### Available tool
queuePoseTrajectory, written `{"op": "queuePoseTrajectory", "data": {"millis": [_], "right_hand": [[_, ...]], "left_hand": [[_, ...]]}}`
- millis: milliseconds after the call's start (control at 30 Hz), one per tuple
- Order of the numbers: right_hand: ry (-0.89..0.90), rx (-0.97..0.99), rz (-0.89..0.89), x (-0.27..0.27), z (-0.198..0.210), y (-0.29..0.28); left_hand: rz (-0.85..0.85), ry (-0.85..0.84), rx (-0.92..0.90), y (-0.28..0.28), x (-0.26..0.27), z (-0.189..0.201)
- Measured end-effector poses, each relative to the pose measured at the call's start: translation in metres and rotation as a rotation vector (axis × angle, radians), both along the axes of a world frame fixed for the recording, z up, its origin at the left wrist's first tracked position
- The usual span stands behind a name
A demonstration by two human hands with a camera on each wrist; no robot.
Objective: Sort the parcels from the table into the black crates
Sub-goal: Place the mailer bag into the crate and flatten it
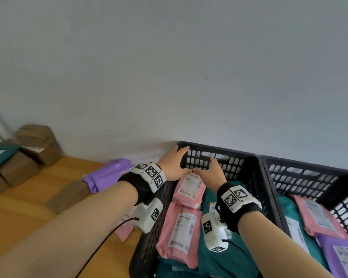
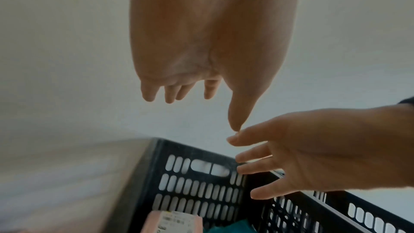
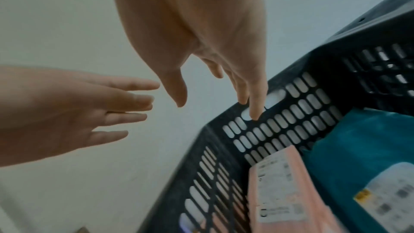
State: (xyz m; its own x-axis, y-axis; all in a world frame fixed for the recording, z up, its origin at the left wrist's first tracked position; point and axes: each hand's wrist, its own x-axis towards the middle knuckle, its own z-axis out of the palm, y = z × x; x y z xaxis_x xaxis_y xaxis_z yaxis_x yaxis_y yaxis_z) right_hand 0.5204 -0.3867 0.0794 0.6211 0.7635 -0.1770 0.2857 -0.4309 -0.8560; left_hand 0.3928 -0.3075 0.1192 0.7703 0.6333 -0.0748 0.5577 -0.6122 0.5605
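Both my hands hover over the far end of the left black crate, fingers spread and holding nothing. My left hand is by the crate's far left corner. My right hand is just to its right, with our thumbs almost touching. Below them in the crate lie two pink parcels on teal parcels. The left wrist view shows my left hand open above the slotted wall. In the right wrist view my right hand is open above a pink parcel.
A second black crate to the right holds pink, purple and teal parcels. On the wooden table to the left lie a purple parcel, a pink parcel beside the crate and several brown boxes. A pale wall stands close behind.
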Motion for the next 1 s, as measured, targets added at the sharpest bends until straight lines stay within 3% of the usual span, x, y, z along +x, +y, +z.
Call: {"op": "queuePoseTrajectory", "data": {"millis": [67,267,467,733,833,1000], "right_hand": [[-0.011,0.032,-0.009,-0.021,0.010,0.011],[-0.041,0.096,-0.043,-0.098,0.037,0.053],[-0.059,0.147,-0.110,-0.186,0.039,0.087],[0.046,0.060,-0.156,-0.287,0.005,0.117],[0.120,0.038,-0.177,-0.307,-0.015,0.124],[0.095,-0.037,-0.138,-0.327,-0.048,0.144]], "left_hand": [[-0.007,-0.058,0.031,0.012,-0.023,0.007],[0.050,0.028,0.050,0.065,-0.112,0.011],[0.068,0.017,0.050,0.111,-0.213,0.006],[0.154,0.051,-0.021,0.146,-0.338,-0.024],[0.157,0.028,-0.047,0.153,-0.365,-0.037],[0.219,0.117,-0.116,0.176,-0.391,-0.076]]}}
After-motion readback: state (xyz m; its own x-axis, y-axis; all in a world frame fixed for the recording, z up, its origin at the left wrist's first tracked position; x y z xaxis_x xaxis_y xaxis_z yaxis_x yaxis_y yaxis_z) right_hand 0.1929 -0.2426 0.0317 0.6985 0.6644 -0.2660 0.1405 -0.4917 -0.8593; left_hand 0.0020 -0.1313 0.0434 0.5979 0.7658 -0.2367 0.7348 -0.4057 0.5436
